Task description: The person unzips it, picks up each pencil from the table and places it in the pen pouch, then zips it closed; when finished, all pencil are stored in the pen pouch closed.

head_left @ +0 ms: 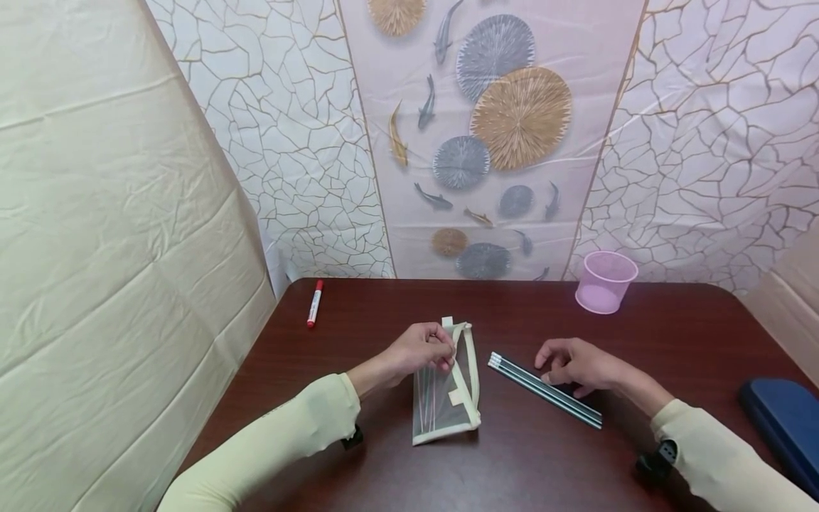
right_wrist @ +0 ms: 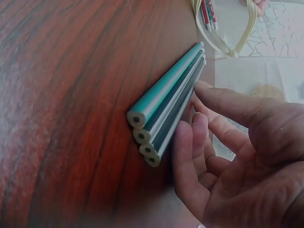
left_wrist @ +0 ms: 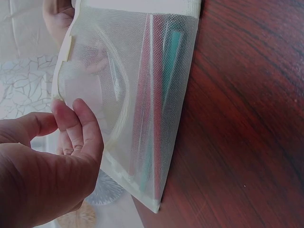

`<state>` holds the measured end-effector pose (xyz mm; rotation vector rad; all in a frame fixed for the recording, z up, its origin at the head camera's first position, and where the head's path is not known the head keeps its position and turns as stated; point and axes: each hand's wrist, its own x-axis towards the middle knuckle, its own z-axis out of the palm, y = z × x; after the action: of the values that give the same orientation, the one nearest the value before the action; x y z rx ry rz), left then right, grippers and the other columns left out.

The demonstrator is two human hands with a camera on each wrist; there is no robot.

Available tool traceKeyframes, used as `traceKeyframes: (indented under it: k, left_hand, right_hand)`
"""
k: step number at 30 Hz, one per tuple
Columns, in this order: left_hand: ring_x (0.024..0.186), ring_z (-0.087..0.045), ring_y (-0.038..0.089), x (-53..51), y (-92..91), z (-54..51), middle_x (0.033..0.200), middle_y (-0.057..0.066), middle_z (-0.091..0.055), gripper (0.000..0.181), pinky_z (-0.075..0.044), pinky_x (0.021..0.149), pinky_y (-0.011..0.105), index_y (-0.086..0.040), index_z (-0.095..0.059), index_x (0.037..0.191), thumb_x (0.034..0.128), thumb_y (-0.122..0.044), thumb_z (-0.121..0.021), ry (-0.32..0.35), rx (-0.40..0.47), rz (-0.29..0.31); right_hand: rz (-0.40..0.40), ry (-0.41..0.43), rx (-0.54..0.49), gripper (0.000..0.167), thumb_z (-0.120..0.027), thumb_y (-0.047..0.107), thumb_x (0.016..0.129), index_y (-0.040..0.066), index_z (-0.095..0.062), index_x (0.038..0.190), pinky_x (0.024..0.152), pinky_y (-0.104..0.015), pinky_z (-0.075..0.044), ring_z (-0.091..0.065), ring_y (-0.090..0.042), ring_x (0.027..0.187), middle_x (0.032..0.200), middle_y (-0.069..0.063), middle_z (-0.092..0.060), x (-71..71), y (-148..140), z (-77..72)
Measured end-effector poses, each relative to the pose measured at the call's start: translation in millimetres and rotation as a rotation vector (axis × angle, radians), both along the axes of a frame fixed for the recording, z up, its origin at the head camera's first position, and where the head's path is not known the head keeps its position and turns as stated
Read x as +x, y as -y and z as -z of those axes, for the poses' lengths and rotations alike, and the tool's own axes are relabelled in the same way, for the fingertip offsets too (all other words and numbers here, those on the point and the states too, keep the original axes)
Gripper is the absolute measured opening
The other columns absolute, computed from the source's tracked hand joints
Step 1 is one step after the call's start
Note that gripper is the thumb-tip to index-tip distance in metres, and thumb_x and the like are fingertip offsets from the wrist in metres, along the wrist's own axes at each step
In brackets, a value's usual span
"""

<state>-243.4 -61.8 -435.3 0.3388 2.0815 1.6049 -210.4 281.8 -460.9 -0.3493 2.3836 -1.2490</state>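
Observation:
My left hand [head_left: 425, 347] pinches the cream-edged opening of a mesh zip pouch [head_left: 441, 409]. The pouch's mouth gapes on the right, and red and green pencils [left_wrist: 159, 109] show through the mesh in the left wrist view. To the right, a row of several unsharpened dark and green pencils [head_left: 544, 391] lies side by side on the table, their white ends towards the pouch. My right hand [head_left: 585, 366] is beside this row with thumb and fingers loosely bent. In the right wrist view its thumb [right_wrist: 228, 102] is close to the pencils; contact is unclear.
A red-capped white marker [head_left: 315, 304] lies at the table's back left. At the back right stands a pink mesh cup [head_left: 604, 284]. A dark blue case [head_left: 783, 427] sits by the right edge of the brown table [head_left: 512, 469]. Patterned fabric hangs behind.

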Motion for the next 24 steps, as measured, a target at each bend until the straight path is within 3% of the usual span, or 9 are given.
traceKeyframes:
  k: [4, 12, 24]
  left_hand:
    - [0.068, -0.069, 0.012, -0.1, -0.5, 0.4, 0.082, 0.004, -0.073, 0.004, -0.066, 0.082, 0.04, 0.0, -0.064, 0.103, 0.1, -0.003, -0.064, 0.002, -0.001, 0.004]
    - [0.069, -0.07, 0.013, -0.7, 0.6, -2.0, 0.083, 0.006, -0.073, 0.005, -0.066, 0.085, 0.043, 0.001, -0.064, 0.105, 0.101, -0.002, -0.063, -0.006, -0.003, 0.01]
    - [0.067, -0.07, 0.011, -1.7, -1.5, -2.4, 0.08, 0.004, -0.074, 0.01, -0.067, 0.084, 0.046, 0.004, -0.064, 0.105, 0.0957, 0.001, -0.065, -0.014, -0.017, 0.013]
  right_hand:
    - [-0.01, -0.037, 0.03, 0.026, -0.078, 0.009, 0.093, 0.002, -0.065, 0.115, 0.054, -0.034, -0.057, -0.057, -0.021, 0.071, 0.08, -0.007, -0.059, 2.4, 2, -1.9]
    - [0.031, -0.176, 0.252, 0.023, -0.073, 0.002, 0.088, 0.013, -0.064, 0.107, 0.05, -0.033, -0.049, -0.056, -0.019, 0.058, 0.081, -0.004, -0.062, 5.5, 15, -9.0]
    - [0.051, -0.182, 0.334, 0.029, -0.074, -0.002, 0.082, 0.013, -0.065, 0.104, 0.047, -0.031, -0.05, -0.057, -0.018, 0.053, 0.08, -0.003, -0.065, 2.1, 20, -14.2]
